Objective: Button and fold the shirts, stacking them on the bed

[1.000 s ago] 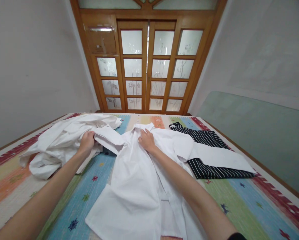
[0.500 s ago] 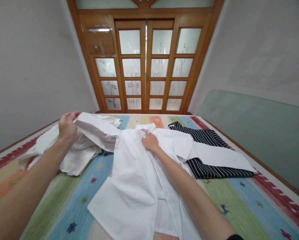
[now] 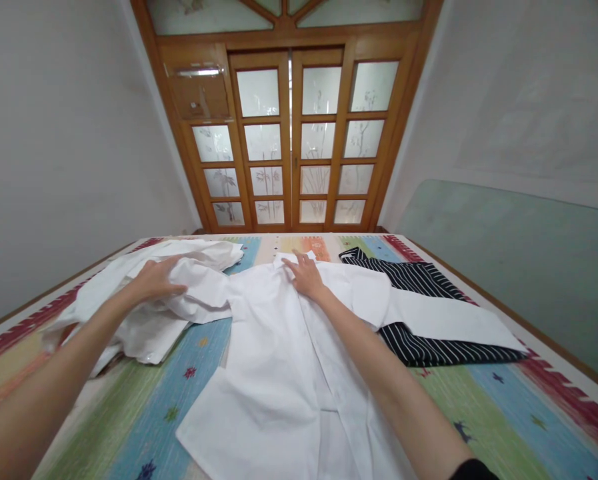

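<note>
A white long-sleeved shirt (image 3: 269,360) lies front up before me, its collar (image 3: 281,259) at the far end. My right hand (image 3: 306,277) rests just below the collar, fingers spread over the cloth. Over the shirt's left-hand sleeve (image 3: 206,287) lies my left hand (image 3: 156,280), thumb and fingers apart with crumpled sleeve cloth between them. The other sleeve (image 3: 453,317) stretches out to the right. Part of the shirt front is hidden under my right forearm.
More white clothing (image 3: 103,287) is heaped at the left, under the sleeve. A black garment with white stripes (image 3: 443,353) lies folded at the right. Everything rests on a colourful patterned cover (image 3: 179,400). Beyond stand wooden doors (image 3: 291,167); a pale green panel (image 3: 519,260) leans at the right.
My left hand has come down and slightly right, and the raised sleeve now lies lower and crumpled. My right hand's fingers have spread and moved slightly toward the collar.
</note>
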Demonstrator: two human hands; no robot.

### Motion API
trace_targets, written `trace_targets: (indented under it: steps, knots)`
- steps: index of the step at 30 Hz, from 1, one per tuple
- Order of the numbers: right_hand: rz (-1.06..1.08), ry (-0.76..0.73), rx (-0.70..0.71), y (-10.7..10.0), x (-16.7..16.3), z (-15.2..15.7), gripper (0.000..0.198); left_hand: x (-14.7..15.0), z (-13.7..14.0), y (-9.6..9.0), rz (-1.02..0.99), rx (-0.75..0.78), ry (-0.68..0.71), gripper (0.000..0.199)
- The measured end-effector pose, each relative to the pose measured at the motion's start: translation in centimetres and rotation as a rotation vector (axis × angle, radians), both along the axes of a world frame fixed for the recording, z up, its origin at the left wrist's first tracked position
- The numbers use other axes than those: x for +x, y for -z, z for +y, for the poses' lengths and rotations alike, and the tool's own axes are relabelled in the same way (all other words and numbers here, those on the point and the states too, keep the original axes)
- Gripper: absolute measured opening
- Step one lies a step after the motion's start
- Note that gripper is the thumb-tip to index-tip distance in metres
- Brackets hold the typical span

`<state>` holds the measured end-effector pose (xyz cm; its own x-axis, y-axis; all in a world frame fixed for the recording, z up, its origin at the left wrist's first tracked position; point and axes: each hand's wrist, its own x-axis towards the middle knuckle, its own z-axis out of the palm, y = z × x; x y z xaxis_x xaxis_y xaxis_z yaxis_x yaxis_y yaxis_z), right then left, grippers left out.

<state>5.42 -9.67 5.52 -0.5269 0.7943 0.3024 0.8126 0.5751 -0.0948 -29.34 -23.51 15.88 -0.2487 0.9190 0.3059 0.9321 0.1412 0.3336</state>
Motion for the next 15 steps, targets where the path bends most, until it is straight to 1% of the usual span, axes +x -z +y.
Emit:
trace_targets:
  steps: [2,4,6,7,10,12,15]
  knots:
    - [-0.059,-0.128,-0.025,0.3,0.3,1.0,0.056,-0.3,0.3,-0.6,0.042,-0.081,0.007,0.055]
    - [-0.074,-0.147,-0.1,0.8,0.3,1.8,0.052,-0.9,0.5,-1.4,0.025,-0.11,-0.046,0.052]
    - [-0.056,-0.098,-0.169,1.4,0.3,2.4,0.051,-1.7,0.7,-2.1,0.016,-0.161,-0.095,0.047]
    - [-0.042,-0.073,-0.191,1.7,0.3,2.6,0.051,-2.0,0.7,-2.5,0.015,-0.198,-0.092,0.043]
    - [-0.01,-0.018,-0.219,2.0,0.3,2.7,0.053,-2.7,0.5,-3.7,-0.05,-0.287,-0.019,0.028]
    - [-0.006,0.016,-0.23,1.9,0.3,2.7,0.054,-2.5,0.2,-4.3,-0.145,-0.272,0.015,0.024]
    - [-0.014,0.068,-0.245,1.6,0.4,2.7,0.052,-1.4,-0.5,-4.9,-0.346,-0.187,0.033,0.025]
